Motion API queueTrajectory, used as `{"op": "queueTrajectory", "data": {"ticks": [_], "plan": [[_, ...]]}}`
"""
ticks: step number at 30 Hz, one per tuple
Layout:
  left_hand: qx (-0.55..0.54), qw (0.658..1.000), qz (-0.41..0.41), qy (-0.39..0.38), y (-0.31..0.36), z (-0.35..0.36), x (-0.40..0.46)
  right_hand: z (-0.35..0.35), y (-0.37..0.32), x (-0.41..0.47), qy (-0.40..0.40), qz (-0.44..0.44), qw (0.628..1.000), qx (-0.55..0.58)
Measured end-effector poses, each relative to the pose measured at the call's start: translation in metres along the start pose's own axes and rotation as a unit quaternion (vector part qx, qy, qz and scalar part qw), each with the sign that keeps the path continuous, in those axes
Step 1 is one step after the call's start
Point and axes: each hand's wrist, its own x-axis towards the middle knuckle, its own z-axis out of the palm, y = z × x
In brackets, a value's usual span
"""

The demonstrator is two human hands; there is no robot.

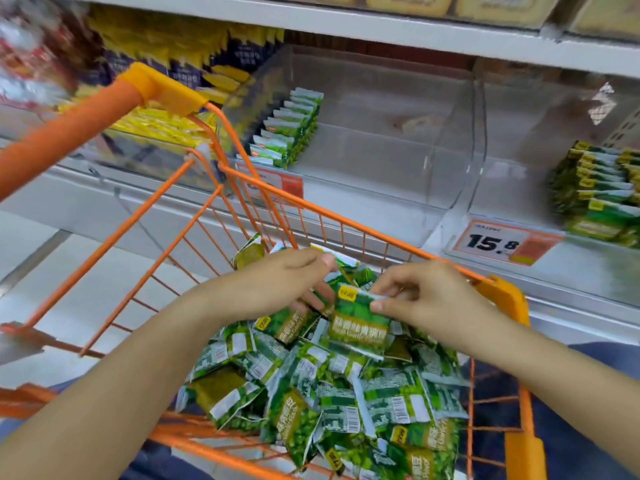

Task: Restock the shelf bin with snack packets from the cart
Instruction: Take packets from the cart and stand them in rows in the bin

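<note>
Two hands gather green snack packets in an orange cart (346, 225) beside a store shelf.

The right hand (426, 296) pinches one packet (360, 323) above the pile (346, 393); the left hand (277, 282) grips another packet's edge. The clear shelf bin (381, 133) behind holds a short row of packets (287, 129) at its left.

Orange cart (346, 226) heaped with green snack packets (346, 393).

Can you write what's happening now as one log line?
step: gathering packets | left hand: grip on packets | right hand: pinches green packet | cart: full | shelf bin: mostly empty
</note>
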Motion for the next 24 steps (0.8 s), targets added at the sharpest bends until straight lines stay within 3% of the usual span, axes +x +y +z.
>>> {"op": "queueTrajectory", "data": {"ticks": [4, 8, 11, 14, 18, 20, 24], "plan": [[-0.038, 0.994, 0.051, -0.084, 0.011, 0.009, -0.005, -0.023, 0.004, -0.002, 0.05, 0.021, 0.99, 0.133], [0.028, 0.989, 0.145, -0.025, 0.028, 0.029, 0.012, -0.055, 0.001, -0.013, 0.034, 0.005, 0.987, 0.154], [0.053, 0.978, 0.197, 0.036, 0.057, 0.045, 0.034, -0.09, 0.002, -0.027, 0.014, -0.008, 0.998, 0.059], [0.125, 0.956, 0.248, 0.097, 0.092, 0.067, 0.059, -0.127, 0.011, -0.043, 0.074, 0.006, 0.99, -0.118], [0.313, 0.87, 0.297, 0.238, 0.105, 0.08, 0.109, -0.184, 0.036, -0.057, 0.21, 0.098, 0.898, -0.374], [0.36, 0.856, 0.281, 0.242, 0.096, 0.08, 0.134, -0.208, 0.057, -0.055, 0.234, 0.158, 0.88, -0.383], [0.392, 0.834, 0.28, 0.27, 0.081, 0.091, 0.149, -0.227, 0.108, -0.038, 0.185, 0.211, 0.895, -0.348]]}}
